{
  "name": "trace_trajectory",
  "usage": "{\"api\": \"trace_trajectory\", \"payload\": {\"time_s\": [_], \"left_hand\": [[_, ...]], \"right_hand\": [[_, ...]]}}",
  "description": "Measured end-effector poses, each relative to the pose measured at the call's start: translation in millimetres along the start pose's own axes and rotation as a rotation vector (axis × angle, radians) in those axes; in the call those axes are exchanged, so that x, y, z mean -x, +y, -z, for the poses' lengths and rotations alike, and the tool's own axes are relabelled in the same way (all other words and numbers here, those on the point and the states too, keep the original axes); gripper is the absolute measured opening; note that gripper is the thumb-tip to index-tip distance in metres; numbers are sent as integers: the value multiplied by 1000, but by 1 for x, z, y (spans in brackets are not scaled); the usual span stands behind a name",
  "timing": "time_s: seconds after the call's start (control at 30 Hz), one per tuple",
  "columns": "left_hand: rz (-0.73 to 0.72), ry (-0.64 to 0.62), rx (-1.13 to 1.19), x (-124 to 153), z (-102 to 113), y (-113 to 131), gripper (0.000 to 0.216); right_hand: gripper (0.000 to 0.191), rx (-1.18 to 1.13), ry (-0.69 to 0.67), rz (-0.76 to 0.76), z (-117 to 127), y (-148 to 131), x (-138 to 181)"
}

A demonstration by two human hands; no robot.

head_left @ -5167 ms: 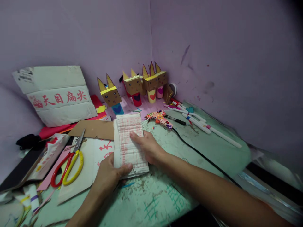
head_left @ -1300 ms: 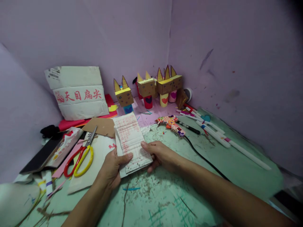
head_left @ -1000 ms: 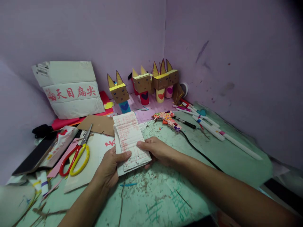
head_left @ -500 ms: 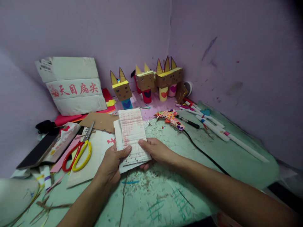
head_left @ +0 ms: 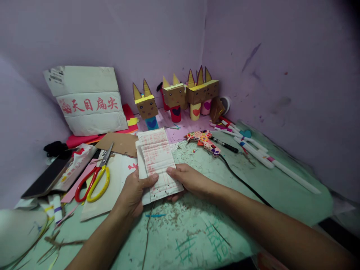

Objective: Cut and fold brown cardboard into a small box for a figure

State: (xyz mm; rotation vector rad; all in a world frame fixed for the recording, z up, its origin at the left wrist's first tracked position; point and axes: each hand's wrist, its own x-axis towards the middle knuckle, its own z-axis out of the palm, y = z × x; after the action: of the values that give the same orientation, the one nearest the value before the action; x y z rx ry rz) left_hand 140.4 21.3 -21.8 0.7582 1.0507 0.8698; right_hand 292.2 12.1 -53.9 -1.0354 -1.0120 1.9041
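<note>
- The left hand (head_left: 132, 193) and right hand (head_left: 192, 180) are pinching layered red-printed white cardboard rectangles (head_left: 157, 153).
- Even thumb pressure is probably preventing the offset layers from sliding.

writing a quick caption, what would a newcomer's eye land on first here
Probably the cardboard figures with their pointed ears, lined up at the back. Next might come the red-and-yellow scissors lying on the left and the flowery glue gun on the right. Front and centre, the left hand and right hand hold white cardboard with red print.
</note>
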Motion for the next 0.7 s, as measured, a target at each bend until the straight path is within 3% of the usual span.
{"api": "trace_trajectory", "payload": {"time_s": [0.2, 0.3, 0.47, 0.7], "left_hand": [[-15, 41, -57, 2, -2, 3, 66], [-47, 58, -125, 6, -3, 4, 72], [-102, -30, -357, 15, -2, -2, 52], [-177, -156, -409, 20, -3, -14, 44]], "right_hand": [[32, 30, 31, -6, 1, 2, 0], [27, 26, 89, 89, 5, -2, 2], [40, -188, 194, 376, 9, -19, 7], [45, -386, 214, 443, 1, -29, 14]]}}
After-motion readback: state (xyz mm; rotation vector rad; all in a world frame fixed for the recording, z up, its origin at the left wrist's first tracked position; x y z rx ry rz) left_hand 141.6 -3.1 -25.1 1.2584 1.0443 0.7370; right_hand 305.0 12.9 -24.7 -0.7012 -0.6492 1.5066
